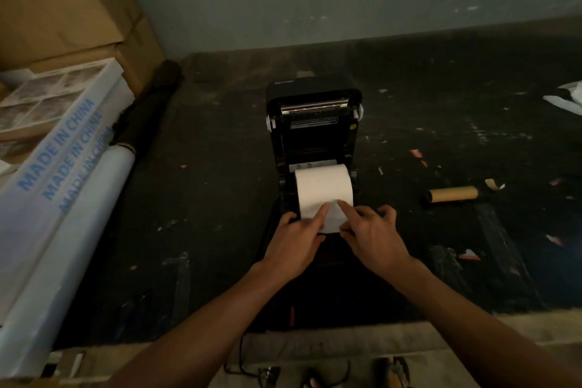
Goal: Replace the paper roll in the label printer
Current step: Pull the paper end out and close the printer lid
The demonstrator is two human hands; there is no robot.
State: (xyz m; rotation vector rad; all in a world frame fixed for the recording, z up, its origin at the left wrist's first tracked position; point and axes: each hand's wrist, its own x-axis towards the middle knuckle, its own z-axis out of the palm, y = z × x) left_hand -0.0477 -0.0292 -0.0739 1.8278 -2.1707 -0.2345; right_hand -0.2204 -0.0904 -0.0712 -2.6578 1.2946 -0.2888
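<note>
A black label printer [315,123] stands in the middle of the dark table with its lid swung up and back. A white paper roll [322,187] lies in its bay, with the loose end drawn toward me over the front. My left hand [296,242] rests on the left side of that paper end, index finger stretched along it. My right hand [371,235] presses the right side, index finger pointing onto the sheet. The printer's front edge is hidden under both hands.
An empty brown cardboard core [452,194] lies on the table right of the printer, with torn scraps near it. Large white rolls printed "MADE IN CHINA" [59,186] and cardboard boxes [69,9] fill the left side. A wall stands behind.
</note>
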